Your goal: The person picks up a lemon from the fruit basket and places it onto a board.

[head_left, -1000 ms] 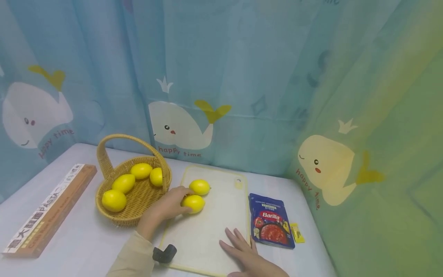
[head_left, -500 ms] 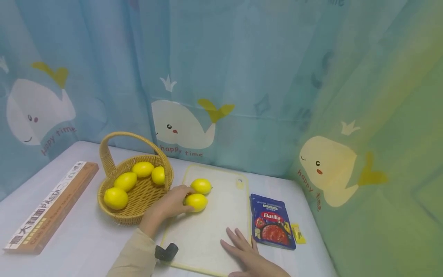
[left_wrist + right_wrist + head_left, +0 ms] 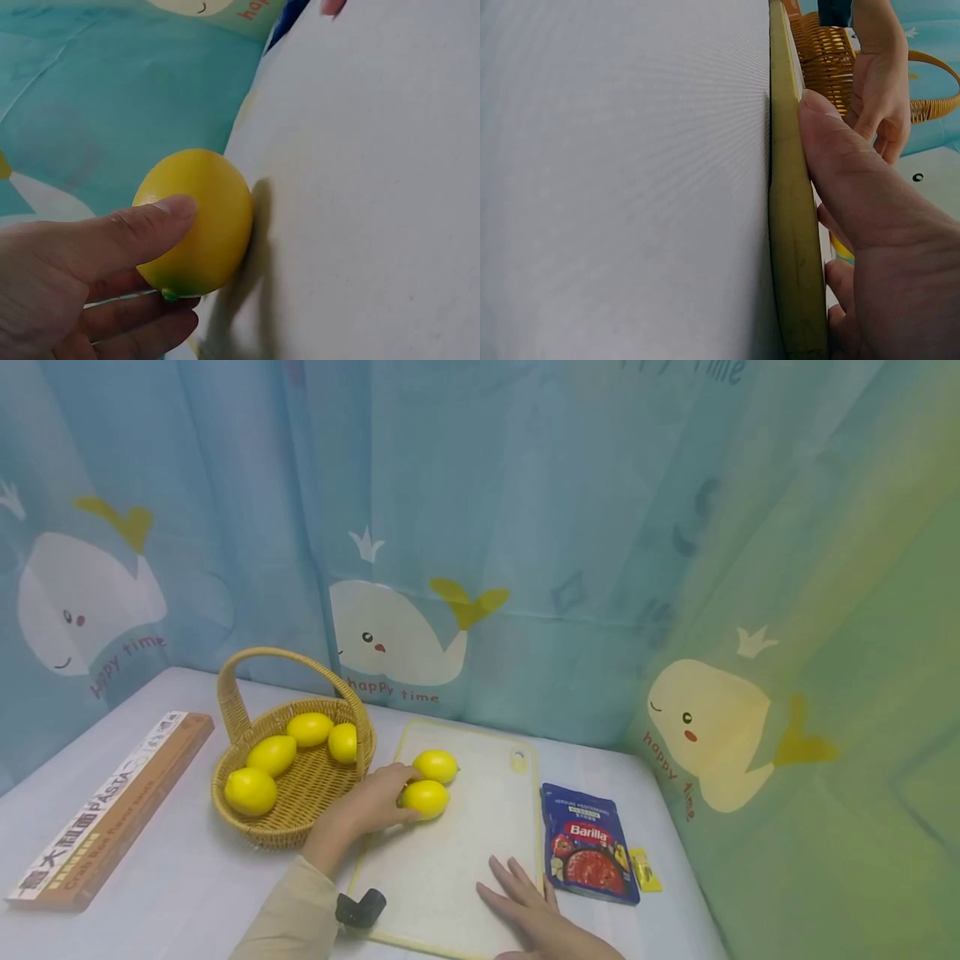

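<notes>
With thumb and fingers, my left hand [image 3: 375,799] grips a yellow lemon [image 3: 427,799] on the left side of the cutting board [image 3: 457,877]. The left wrist view shows the thumb across this lemon [image 3: 214,217], its green-tinged tip pointing down in that view. Just behind it lies another lemon [image 3: 437,766], close to the fingertips. My right hand [image 3: 536,914] rests on the board's near right part with its fingers spread. In the right wrist view, the thumb of this hand [image 3: 889,240] lies along the board's yellow edge [image 3: 791,195].
A wicker basket [image 3: 307,785] with several lemons stands left of the board, its handle arching up. Farther left lies a long pasta box [image 3: 120,810]. Right of the board are a blue Barilla pouch [image 3: 588,843] and a small yellow packet [image 3: 646,870]. A curtain [image 3: 570,543] hangs behind.
</notes>
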{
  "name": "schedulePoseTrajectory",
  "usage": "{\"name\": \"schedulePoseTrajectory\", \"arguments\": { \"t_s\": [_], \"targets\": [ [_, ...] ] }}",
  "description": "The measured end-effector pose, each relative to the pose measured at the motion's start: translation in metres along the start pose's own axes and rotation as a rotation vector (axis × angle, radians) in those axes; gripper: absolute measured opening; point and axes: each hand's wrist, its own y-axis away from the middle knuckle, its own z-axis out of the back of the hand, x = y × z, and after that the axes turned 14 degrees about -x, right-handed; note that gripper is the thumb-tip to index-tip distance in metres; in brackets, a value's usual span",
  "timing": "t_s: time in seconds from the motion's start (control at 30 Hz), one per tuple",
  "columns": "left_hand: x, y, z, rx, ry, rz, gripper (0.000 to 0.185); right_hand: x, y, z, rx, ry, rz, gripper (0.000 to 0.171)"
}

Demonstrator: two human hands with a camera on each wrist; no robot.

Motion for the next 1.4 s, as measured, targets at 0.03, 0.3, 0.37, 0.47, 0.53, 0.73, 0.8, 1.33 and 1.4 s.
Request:
{"name": "schedulePoseTrajectory", "arguments": {
  "t_s": [0.03,0.3,0.37,0.47,0.53,0.73,0.8,1.33,1.4],
  "targets": [
    [0.000,0.000,0.000,0.003,0.002,0.007,0.053,0.000,0.000,-0.001,0.003,-0.001,-0.007,0.073],
    [-0.002,0.001,0.002,0.000,0.002,0.009,0.051,-0.001,0.000,-0.001,0.011,0.012,-0.015,0.073],
    [-0.003,0.001,0.002,-0.004,-0.003,0.002,0.051,0.000,0.000,-0.001,0.009,0.011,-0.015,0.073],
    [-0.003,0.000,0.004,-0.007,-0.007,-0.009,0.051,0.001,-0.001,-0.001,0.013,0.006,-0.026,0.073],
    [-0.003,0.000,0.006,-0.004,-0.008,-0.015,0.052,0.001,-0.001,-0.001,0.012,0.005,-0.028,0.073],
    [-0.006,0.000,0.011,-0.012,-0.006,-0.033,0.048,-0.001,-0.001,-0.002,-0.006,0.022,-0.004,0.074],
    [-0.008,0.001,0.014,-0.023,-0.008,-0.038,0.045,-0.002,-0.001,-0.003,-0.009,0.020,-0.004,0.076],
    [-0.040,0.017,0.057,-0.140,-0.023,-0.152,0.038,0.001,-0.001,-0.001,0.009,0.001,-0.038,0.077],
    [-0.046,0.022,0.068,-0.150,-0.020,-0.186,0.038,0.001,-0.001,-0.001,0.009,0.001,-0.036,0.077]
  ]
}}
